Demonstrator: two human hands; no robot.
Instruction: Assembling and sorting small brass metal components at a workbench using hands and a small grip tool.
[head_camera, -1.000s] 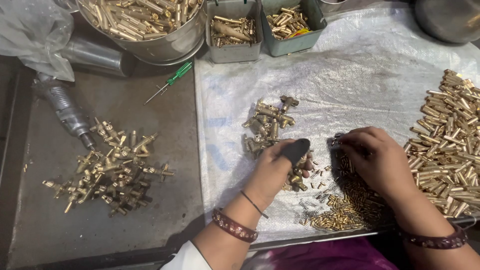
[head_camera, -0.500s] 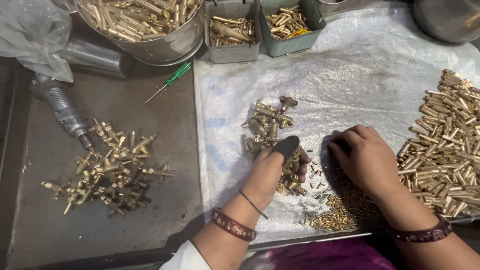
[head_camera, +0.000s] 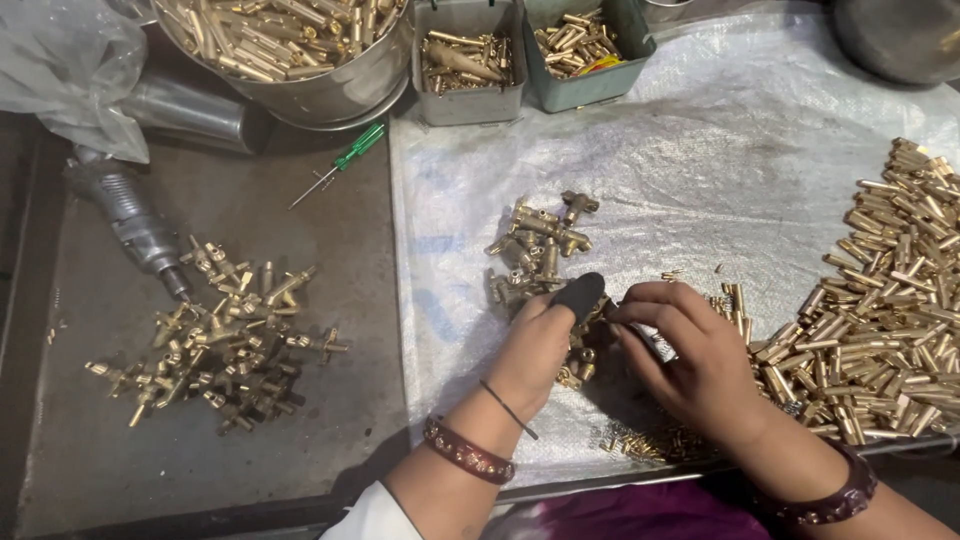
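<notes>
My left hand (head_camera: 540, 345) wears a black cover on one fingertip and pinches a small brass fitting (head_camera: 598, 316) at the near edge of a small heap of brass fittings (head_camera: 535, 250). My right hand (head_camera: 690, 350) meets it from the right, fingertips closed on the same small piece. Both hands rest over a white woven sheet (head_camera: 700, 130). Small loose brass bits (head_camera: 640, 442) lie under my right wrist, and a few short pieces (head_camera: 732, 298) lie just beyond the right hand.
A big pile of brass tubes (head_camera: 885, 300) lies at the right, another heap of fittings (head_camera: 220, 335) on the dark metal tray (head_camera: 300, 240) at the left. Behind stand a steel bowl (head_camera: 330, 85), two bins (head_camera: 470, 100) of brass parts, a green screwdriver (head_camera: 345, 160) and an air tool (head_camera: 125, 215).
My right hand has moved left from the small bits near the tube pile until its fingertips meet my left hand. The left hand has stayed by the centre heap.
</notes>
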